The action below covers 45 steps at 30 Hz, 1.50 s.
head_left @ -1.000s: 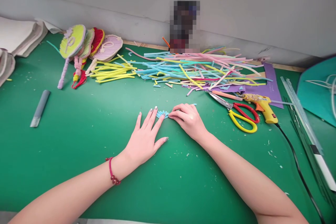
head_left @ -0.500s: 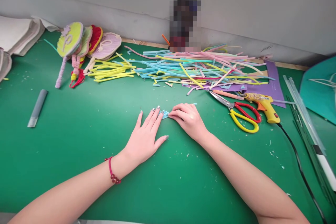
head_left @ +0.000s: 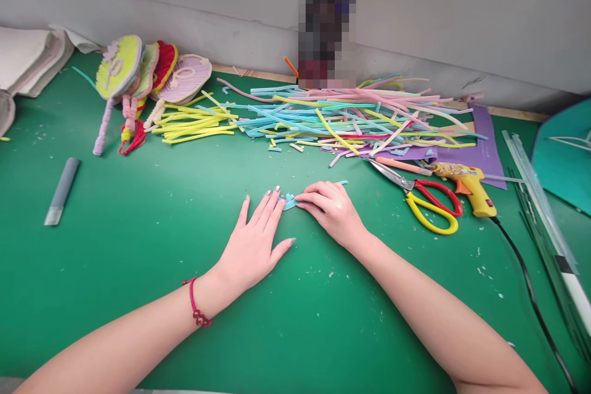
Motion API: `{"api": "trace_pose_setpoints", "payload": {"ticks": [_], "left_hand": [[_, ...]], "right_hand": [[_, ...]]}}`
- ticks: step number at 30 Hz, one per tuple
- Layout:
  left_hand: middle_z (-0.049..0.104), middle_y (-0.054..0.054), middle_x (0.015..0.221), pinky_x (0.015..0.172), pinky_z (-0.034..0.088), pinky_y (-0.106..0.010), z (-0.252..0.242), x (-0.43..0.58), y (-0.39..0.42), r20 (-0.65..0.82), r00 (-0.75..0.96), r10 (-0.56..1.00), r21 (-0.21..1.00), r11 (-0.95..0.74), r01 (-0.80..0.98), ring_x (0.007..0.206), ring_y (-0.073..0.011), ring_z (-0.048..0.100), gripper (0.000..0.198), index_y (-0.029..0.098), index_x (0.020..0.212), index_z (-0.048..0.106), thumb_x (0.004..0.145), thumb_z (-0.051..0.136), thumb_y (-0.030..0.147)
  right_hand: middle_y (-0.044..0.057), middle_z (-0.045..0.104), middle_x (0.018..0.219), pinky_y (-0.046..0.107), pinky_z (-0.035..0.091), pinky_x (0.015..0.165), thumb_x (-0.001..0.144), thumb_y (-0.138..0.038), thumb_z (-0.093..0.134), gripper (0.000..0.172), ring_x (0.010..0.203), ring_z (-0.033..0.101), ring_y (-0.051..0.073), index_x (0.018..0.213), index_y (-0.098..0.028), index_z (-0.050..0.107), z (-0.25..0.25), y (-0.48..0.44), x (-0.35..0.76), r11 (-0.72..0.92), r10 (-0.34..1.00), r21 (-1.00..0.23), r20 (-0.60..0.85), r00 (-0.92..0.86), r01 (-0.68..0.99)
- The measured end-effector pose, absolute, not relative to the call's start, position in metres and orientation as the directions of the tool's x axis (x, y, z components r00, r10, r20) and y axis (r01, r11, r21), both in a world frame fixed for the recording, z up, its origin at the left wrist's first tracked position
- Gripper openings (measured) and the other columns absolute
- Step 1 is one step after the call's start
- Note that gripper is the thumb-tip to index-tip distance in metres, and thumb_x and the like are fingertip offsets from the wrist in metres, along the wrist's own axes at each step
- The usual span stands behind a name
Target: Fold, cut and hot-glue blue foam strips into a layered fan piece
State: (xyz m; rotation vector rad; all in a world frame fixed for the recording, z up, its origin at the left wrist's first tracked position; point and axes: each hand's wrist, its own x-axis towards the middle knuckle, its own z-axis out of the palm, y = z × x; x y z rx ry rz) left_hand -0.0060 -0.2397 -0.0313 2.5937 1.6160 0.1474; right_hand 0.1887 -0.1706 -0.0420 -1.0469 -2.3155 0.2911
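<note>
My left hand (head_left: 253, 240) lies flat on the green mat (head_left: 138, 246) with fingers stretched out; its fingertips press on a small folded light-blue strip piece (head_left: 289, 201). My right hand (head_left: 330, 208) rests beside it, fingers curled and pinching the other end of the same blue piece. A red cord bracelet (head_left: 196, 305) circles my left wrist. Most of the blue piece is hidden under the fingers.
A heap of coloured strips (head_left: 332, 117) lies at the back. Red-and-yellow scissors (head_left: 425, 203) and a yellow glue gun (head_left: 466, 184) with a black cord sit to the right. Woven fan-shaped ornaments (head_left: 143, 74) are back left, a grey bar (head_left: 61, 191) left, clear sticks (head_left: 540, 197) right.
My left fingertips have slid right over the blue piece, covering more of it. The right hand has stayed in place.
</note>
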Motion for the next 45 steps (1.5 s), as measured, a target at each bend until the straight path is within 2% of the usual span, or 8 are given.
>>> {"api": "trace_pose_setpoints", "payload": {"ticks": [10,18,32,45], "left_hand": [[0.024,-0.015,0.154,0.114,0.020,-0.057,-0.0297,-0.0046,-0.2392,0.030,0.439,0.898,0.106,-0.439,0.892,0.141,-0.0302,0.028,0.062,0.008,0.146,0.031,0.097,0.029,0.047],[0.024,-0.016,0.154,0.113,0.021,-0.057,-0.0306,-0.0053,-0.2392,0.036,0.444,0.895,0.093,-0.445,0.891,0.141,-0.0308,0.029,0.062,0.006,0.145,0.032,0.097,0.030,0.046],[0.026,-0.016,0.153,0.115,0.019,-0.055,-0.0312,-0.0057,-0.2397,0.058,0.448,0.892,0.095,-0.451,0.887,0.140,-0.0301,0.029,0.062,0.006,0.144,0.033,0.097,0.030,0.045],[0.026,-0.015,0.153,0.115,0.016,-0.056,-0.0315,-0.0060,-0.2396,0.075,0.451,0.890,0.096,-0.456,0.885,0.140,-0.0296,0.030,0.062,0.005,0.144,0.032,0.097,0.031,0.045]], "right_hand": [[0.002,0.069,0.088,0.030,0.036,0.071,0.093,-0.026,0.054,0.015,0.077,0.059,0.013,0.092,-0.021,0.068,-0.0425,-0.1709,0.1885,0.687,0.724,-0.394,0.436,-0.534,0.611],[0.003,0.070,0.091,0.030,0.038,0.071,0.093,-0.026,0.055,0.016,0.079,0.060,0.014,0.102,-0.020,0.067,-0.0430,-0.1713,0.1884,0.685,0.726,-0.397,0.444,-0.525,0.611],[0.003,0.069,0.088,0.029,0.037,0.069,0.093,-0.025,0.054,0.018,0.074,0.055,0.013,0.097,-0.022,0.071,-0.0418,-0.1705,0.1886,0.711,0.698,-0.352,0.459,-0.550,0.609],[0.004,0.069,0.089,0.029,0.037,0.069,0.093,-0.026,0.053,0.020,0.075,0.057,0.013,0.103,-0.020,0.070,-0.0421,-0.1711,0.1885,0.712,0.695,-0.345,0.467,-0.547,0.611]]}}
